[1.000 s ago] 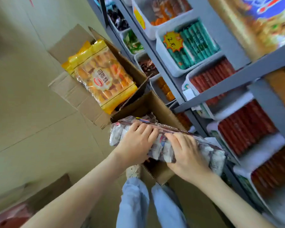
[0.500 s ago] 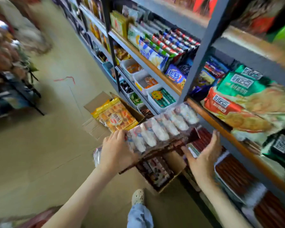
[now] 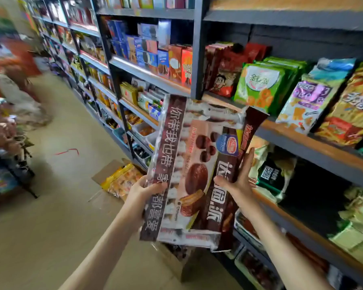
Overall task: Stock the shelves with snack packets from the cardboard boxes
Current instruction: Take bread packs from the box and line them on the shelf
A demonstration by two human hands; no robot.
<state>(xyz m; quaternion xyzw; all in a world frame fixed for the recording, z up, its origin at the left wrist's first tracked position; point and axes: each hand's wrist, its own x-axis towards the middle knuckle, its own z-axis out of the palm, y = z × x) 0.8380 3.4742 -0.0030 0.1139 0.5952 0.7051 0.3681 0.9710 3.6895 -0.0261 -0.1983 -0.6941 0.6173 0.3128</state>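
- Now, holding one large brown snack packet (image 3: 193, 170) upright with both hands, printed face toward the camera, close in front of the shelves (image 3: 302, 139) and well off the floor (image 3: 61, 185).
- Seen with its top edge overlapping the wooden lip of a middle shelf; cannot tell whether touching it.
- Gripping the packet's left edge with the left hand (image 3: 143, 189) — thumb laid over the front, fingers hidden behind.
- Bracing the packet's right edge with the right hand (image 3: 239, 181) — fingers straight and pointing up along the side, thumb across the front, so the packet is pinched between thumb and palm.
- Down on the floor, just left of the left hand in view: an open cardboard box (image 3: 107, 174) with yellow packets (image 3: 124, 181) lying in it.
- Directly below the held packet: a second cardboard box (image 3: 176, 262), mostly hidden, with dark contents too unclear to name.
- On the shelf to the right: green packets (image 3: 260, 86) standing upright in a row, with purple-and-white packets (image 3: 308, 101) beside them.
- Higher up, left of the upright post: blue boxes (image 3: 143, 53) stacked side by side.
- At far left, only blurred goods across the aisle.
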